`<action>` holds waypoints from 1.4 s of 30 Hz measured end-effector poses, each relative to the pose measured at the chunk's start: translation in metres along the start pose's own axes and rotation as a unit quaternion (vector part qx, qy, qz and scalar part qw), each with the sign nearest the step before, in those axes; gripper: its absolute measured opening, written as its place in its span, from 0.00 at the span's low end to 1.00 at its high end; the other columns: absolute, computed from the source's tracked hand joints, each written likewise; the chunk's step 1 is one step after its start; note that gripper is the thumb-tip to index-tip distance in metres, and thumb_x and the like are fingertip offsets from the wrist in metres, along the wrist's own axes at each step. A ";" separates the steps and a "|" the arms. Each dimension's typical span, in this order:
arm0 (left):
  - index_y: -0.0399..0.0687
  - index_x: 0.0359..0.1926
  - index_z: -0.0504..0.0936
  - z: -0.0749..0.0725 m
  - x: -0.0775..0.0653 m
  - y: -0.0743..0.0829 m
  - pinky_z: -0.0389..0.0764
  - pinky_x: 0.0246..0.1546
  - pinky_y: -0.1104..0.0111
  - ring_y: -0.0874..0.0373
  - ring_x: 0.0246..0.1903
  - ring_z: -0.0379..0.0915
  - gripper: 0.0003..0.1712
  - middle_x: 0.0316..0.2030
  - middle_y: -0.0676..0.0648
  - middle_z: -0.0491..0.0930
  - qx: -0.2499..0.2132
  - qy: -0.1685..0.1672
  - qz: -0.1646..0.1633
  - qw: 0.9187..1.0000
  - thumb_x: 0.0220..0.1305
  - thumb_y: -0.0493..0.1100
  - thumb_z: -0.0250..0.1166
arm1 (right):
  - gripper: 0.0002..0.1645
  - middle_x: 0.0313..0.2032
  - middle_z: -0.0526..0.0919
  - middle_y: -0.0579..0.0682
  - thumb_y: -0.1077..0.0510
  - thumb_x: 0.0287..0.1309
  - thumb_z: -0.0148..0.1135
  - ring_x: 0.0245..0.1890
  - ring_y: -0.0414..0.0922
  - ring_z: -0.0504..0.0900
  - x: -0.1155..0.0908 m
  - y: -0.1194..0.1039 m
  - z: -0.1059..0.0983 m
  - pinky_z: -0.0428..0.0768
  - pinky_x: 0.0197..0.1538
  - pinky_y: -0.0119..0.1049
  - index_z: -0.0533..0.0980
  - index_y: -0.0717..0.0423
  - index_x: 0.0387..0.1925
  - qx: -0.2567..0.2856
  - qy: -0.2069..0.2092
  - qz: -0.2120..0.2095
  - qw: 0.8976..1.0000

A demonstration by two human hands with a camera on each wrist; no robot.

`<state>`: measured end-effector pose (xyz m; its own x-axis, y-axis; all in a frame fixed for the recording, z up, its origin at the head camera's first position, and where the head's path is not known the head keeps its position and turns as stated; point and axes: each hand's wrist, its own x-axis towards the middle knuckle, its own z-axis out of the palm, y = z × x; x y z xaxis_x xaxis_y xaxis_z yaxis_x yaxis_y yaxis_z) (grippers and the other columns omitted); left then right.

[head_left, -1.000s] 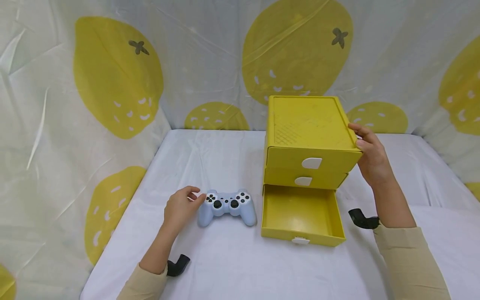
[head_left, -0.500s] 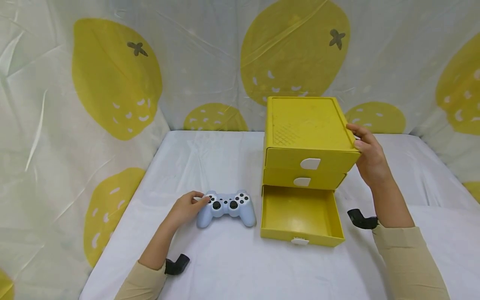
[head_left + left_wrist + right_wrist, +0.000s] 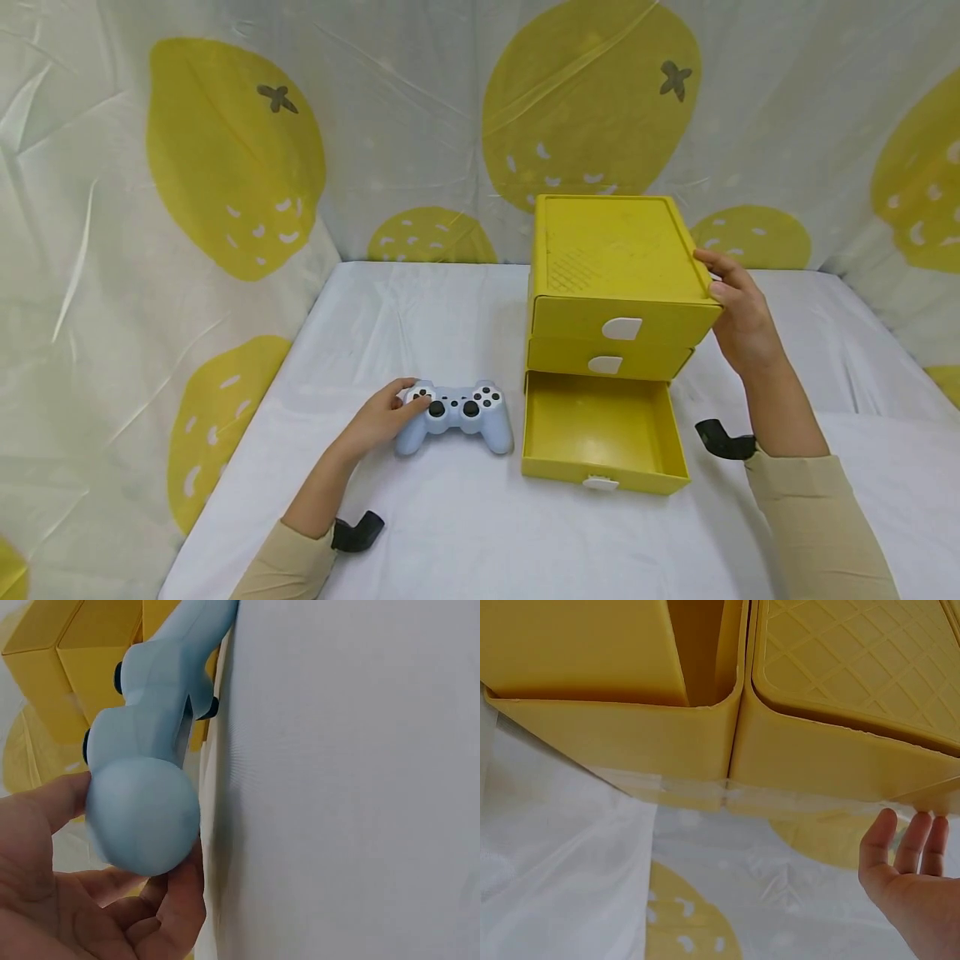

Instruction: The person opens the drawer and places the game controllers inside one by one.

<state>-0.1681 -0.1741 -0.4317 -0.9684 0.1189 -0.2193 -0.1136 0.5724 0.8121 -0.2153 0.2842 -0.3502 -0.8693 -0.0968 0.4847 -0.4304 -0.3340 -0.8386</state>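
Observation:
A light blue game controller [image 3: 454,422] lies on the white-covered table, left of a yellow drawer unit [image 3: 618,254]. My left hand [image 3: 378,421] pinches the controller's left grip, thumb on the button side. In the left wrist view, the fingers [image 3: 180,907] curl beneath the rounded end of the controller [image 3: 142,814]. Along the drawer unit's upper right side rests my right hand [image 3: 742,329]. Its fingertips touch the unit's side wall in the right wrist view, with the fingers [image 3: 913,844] spread and lightly bent. The bottom drawer [image 3: 558,473] is pulled out, with nothing inside.
Two upper drawers, each with a white handle [image 3: 622,328], are closed. A lemon-print sheet [image 3: 420,125] hangs behind and to the sides of the table [image 3: 450,533]. A black device sits on each wrist.
My left hand has moved right onto the controller, and its thumb now lies over the button side. The right hand stays on the drawer unit; the controller lies in about the same place.

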 end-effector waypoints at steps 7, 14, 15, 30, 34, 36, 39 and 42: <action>0.47 0.60 0.75 0.005 -0.002 0.005 0.70 0.29 0.65 0.55 0.27 0.70 0.25 0.25 0.45 0.75 -0.026 0.021 0.039 0.999 0.65 0.49 0.65 | 0.23 0.53 0.69 0.54 0.64 0.69 0.40 0.45 0.42 0.75 0.000 0.000 0.000 0.74 0.51 0.28 0.72 0.57 0.61 0.007 0.001 0.001 1.000; 0.46 0.57 0.76 0.004 -0.006 0.009 0.70 0.27 0.67 0.57 0.23 0.70 0.24 0.21 0.47 0.73 -0.051 0.033 0.053 0.997 0.61 0.45 0.69 | 0.23 0.54 0.67 0.55 0.63 0.68 0.40 0.46 0.43 0.75 0.000 -0.001 0.000 0.74 0.51 0.27 0.71 0.55 0.61 -0.009 0.006 0.013 1.000; 0.46 0.57 0.76 0.003 -0.007 0.010 0.70 0.26 0.67 0.57 0.22 0.69 0.24 0.21 0.47 0.72 -0.057 0.031 0.055 0.996 0.61 0.44 0.69 | 0.23 0.55 0.67 0.55 0.63 0.68 0.40 0.46 0.43 0.75 0.000 -0.001 0.000 0.74 0.51 0.27 0.71 0.55 0.61 -0.011 0.007 0.015 1.000; 0.44 0.59 0.74 -0.009 -0.011 0.010 0.71 0.22 0.71 0.58 0.24 0.71 0.25 0.24 0.46 0.76 -0.129 0.016 0.067 0.989 0.62 0.41 0.68 | 0.23 0.52 0.68 0.54 0.64 0.68 0.40 0.45 0.42 0.75 -0.001 -0.001 0.001 0.74 0.50 0.28 0.72 0.57 0.61 0.000 0.003 0.002 1.000; 0.41 0.60 0.73 -0.011 -0.013 0.013 0.75 0.23 0.69 0.56 0.29 0.76 0.25 0.32 0.42 0.81 -0.168 0.002 0.072 0.983 0.62 0.40 0.68 | 0.23 0.53 0.68 0.54 0.64 0.68 0.40 0.46 0.42 0.75 -0.001 -0.001 0.000 0.74 0.51 0.28 0.71 0.57 0.61 0.002 -0.003 -0.002 1.000; 0.40 0.60 0.72 -0.012 -0.014 0.016 0.76 0.24 0.67 0.55 0.32 0.77 0.26 0.36 0.40 0.82 -0.180 -0.005 0.073 0.981 0.63 0.40 0.67 | 0.23 0.53 0.69 0.54 0.64 0.68 0.41 0.46 0.42 0.75 -0.001 -0.001 0.000 0.74 0.51 0.28 0.71 0.57 0.61 0.001 -0.002 -0.002 1.000; 0.41 0.60 0.72 -0.011 -0.015 0.021 0.77 0.25 0.67 0.55 0.33 0.77 0.26 0.37 0.39 0.81 -0.189 -0.014 0.071 0.979 0.63 0.39 0.67 | 0.23 0.52 0.69 0.54 0.64 0.68 0.41 0.45 0.42 0.75 -0.001 -0.001 0.000 0.74 0.51 0.28 0.71 0.57 0.61 0.003 0.000 -0.002 1.000; 0.40 0.61 0.72 -0.010 -0.016 0.027 0.78 0.24 0.68 0.55 0.32 0.77 0.26 0.36 0.40 0.81 -0.197 -0.026 0.077 0.977 0.63 0.37 0.66 | 0.23 0.52 0.70 0.54 0.64 0.68 0.40 0.45 0.42 0.75 0.000 -0.001 0.001 0.74 0.50 0.28 0.72 0.57 0.61 0.007 -0.002 -0.004 1.000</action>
<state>-0.1582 -0.1683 -0.4012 -0.9693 0.2262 -0.0968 -0.0540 0.1882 0.9807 -0.2146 0.2836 -0.3496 -0.8645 -0.0974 0.4930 -0.4344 -0.3484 -0.8306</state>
